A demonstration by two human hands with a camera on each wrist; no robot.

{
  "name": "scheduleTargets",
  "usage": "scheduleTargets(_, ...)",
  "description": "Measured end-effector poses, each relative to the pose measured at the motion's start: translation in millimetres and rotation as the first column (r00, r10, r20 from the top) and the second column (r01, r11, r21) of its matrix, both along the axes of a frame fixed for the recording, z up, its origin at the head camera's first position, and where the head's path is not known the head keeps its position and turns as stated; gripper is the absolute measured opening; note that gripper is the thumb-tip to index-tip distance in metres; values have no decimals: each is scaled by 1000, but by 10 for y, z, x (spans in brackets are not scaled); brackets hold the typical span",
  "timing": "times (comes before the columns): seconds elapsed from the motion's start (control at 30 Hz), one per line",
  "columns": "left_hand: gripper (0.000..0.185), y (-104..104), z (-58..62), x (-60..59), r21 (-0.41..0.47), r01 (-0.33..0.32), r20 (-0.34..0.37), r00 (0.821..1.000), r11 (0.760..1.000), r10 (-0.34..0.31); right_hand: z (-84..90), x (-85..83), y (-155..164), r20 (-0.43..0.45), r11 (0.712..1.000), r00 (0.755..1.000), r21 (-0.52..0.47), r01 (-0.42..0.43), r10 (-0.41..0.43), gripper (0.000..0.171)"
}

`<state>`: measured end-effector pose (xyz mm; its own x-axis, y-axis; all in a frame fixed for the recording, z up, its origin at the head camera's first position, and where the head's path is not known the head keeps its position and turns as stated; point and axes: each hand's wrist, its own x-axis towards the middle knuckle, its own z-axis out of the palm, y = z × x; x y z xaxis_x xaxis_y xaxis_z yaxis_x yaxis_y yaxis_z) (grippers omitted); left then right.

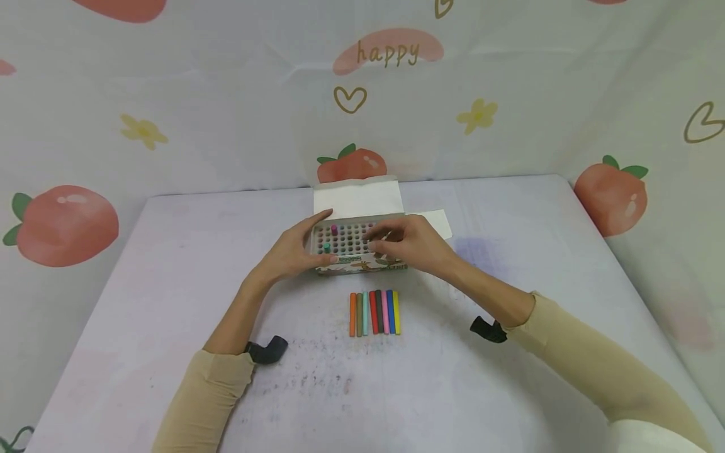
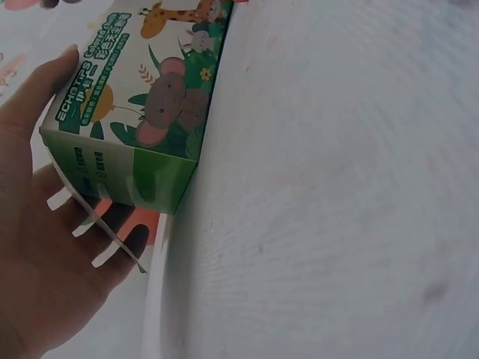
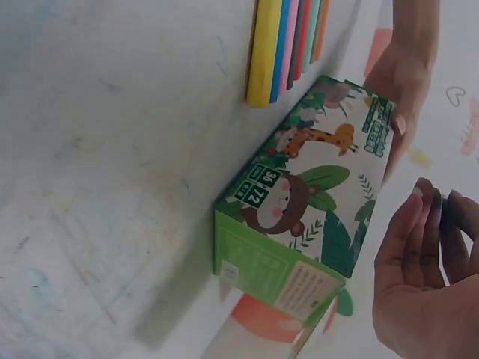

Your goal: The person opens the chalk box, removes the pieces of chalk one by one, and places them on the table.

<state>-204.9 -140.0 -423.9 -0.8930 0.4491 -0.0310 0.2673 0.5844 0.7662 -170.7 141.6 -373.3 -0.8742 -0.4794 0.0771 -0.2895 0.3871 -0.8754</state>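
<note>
Nearest to the person, at about 6 o'clock from the box, eight crayons [image 1: 374, 313] lie side by side in a neat row on the pale surface [image 1: 510, 377], all touching one another: orange, olive, light blue, red, dark, pink, blue and yellow. Just beyond them stands the open crayon box [image 1: 358, 248], its printed front with animals turned toward the person and its white lid [image 1: 358, 196] folded back at 12 o'clock. The left hand [image 1: 294, 248] steadies the box from 9 o'clock, with the fingers nearly straight and laid flat against its left end and the thumb along the front edge. The right hand [image 1: 410, 242] comes from 3 o'clock and hovers over the right part of the box top, fingers loosely bent and close together; whether the tips already pinch a crayon I cannot tell. Inside the box most holes look dark, and only a pink crayon [image 1: 334, 230] and a teal crayon [image 1: 326, 247] stick up on the left side. So I judge the work is early: eight crayons are out, and many more remain in the box. Behind the surface hangs a curtain with peaches [image 1: 62, 223].
</note>
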Motion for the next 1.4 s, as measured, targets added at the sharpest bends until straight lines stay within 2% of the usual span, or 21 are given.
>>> scheduleTargets(0.27,91,-15,-10,-8,1,16,16,1000,1000,-16,-42,-148,-99,-3,1000,1000,-8,3,-3,20)
scheduleTargets(0.57,90,-25,2,-10,11,2,34,999,1000,-3,-99,-308,-256,-59,1000,998,9,20,-20,22)
scheduleTargets(0.73,90,-26,-9,-9,16,3,44,999,1000,-3,-147,-377,-344,-55,1000,998,18,12,-11,24)
scheduleTargets(1.2,91,-18,-10,-12,32,3,54,999,999,-5,-247,-452,-486,-43,988,998,151,40,-34,28)
scheduleTargets(1.4,91,-23,4,-4,35,-1,62,998,999,-2,-255,-483,-557,-76,973,996,221,64,-48,28)
